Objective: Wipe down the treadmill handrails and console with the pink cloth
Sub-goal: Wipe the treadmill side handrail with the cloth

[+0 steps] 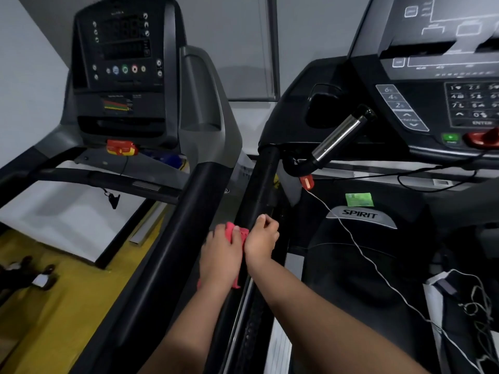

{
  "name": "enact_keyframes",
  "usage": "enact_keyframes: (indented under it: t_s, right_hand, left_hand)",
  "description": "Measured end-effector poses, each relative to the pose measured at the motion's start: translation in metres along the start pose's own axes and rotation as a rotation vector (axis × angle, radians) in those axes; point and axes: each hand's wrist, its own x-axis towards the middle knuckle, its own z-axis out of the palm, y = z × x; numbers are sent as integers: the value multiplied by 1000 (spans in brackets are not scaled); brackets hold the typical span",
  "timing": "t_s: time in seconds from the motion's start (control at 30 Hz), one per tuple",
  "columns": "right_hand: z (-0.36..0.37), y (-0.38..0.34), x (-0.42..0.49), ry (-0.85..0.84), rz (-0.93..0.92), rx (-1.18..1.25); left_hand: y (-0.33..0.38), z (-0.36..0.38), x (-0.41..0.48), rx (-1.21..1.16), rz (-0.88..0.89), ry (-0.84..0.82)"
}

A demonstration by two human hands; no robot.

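Left hand (221, 255) holds the pink cloth (237, 233) tight against the black handrail (259, 190) to rub it clean. Right hand (260, 238) curls on the handrail; its hold is unclear.

A pink cloth (239, 232) is pictured against a black handrail (259, 190); the floor (67, 287) is shown yellow, a sticker (359, 199) green, a safety key (121, 147) red and yellow.

Kinda dim indoor light, soft and flat, barely any hard shadows. Fisheye warps the edges hard, so the black handrail (186, 225) looks bowed. The right console (445, 76) is smeared, labels mostly unreadable. Bright glare streak on the chrome grip (339, 137). Mid-frame, the pink cloth (235, 232) is a bit sharper.
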Motion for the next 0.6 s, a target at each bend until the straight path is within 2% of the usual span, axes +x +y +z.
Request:
enact_keyframes:
  t_s: [0.07,0.13,0.27,0.33,0.4,0.47,0.53,0.6]
  right_hand:
    - [-10,4,0,-6,-1,35]
    - [-25,6,-6,11,-88,83]
    - [-54,0,-24,-88,-288,182]
    - [-61,-7,-30,-216,-237,243]
    - [-66,-15,-33,-372,-119,339]
    - [-72,-22,-34,-439,-59,406]
    - [-78,-28,-30,-376,-95,417]
    - [-82,-32,-20,-243,-161,409]
  left_hand:
    - [14,-3,3,33,51,54]
    - [25,-4,8,-6,59,62]
    - [53,-4,6,-87,1,-19]
    - [67,-8,-1,-286,-25,-123]
    - [80,-11,-10,-588,-105,-260]
    - [89,-13,-17,-782,-168,-362]
    - [91,-15,-18,-896,-166,-386]
    - [88,-19,-14,-873,-89,-328]
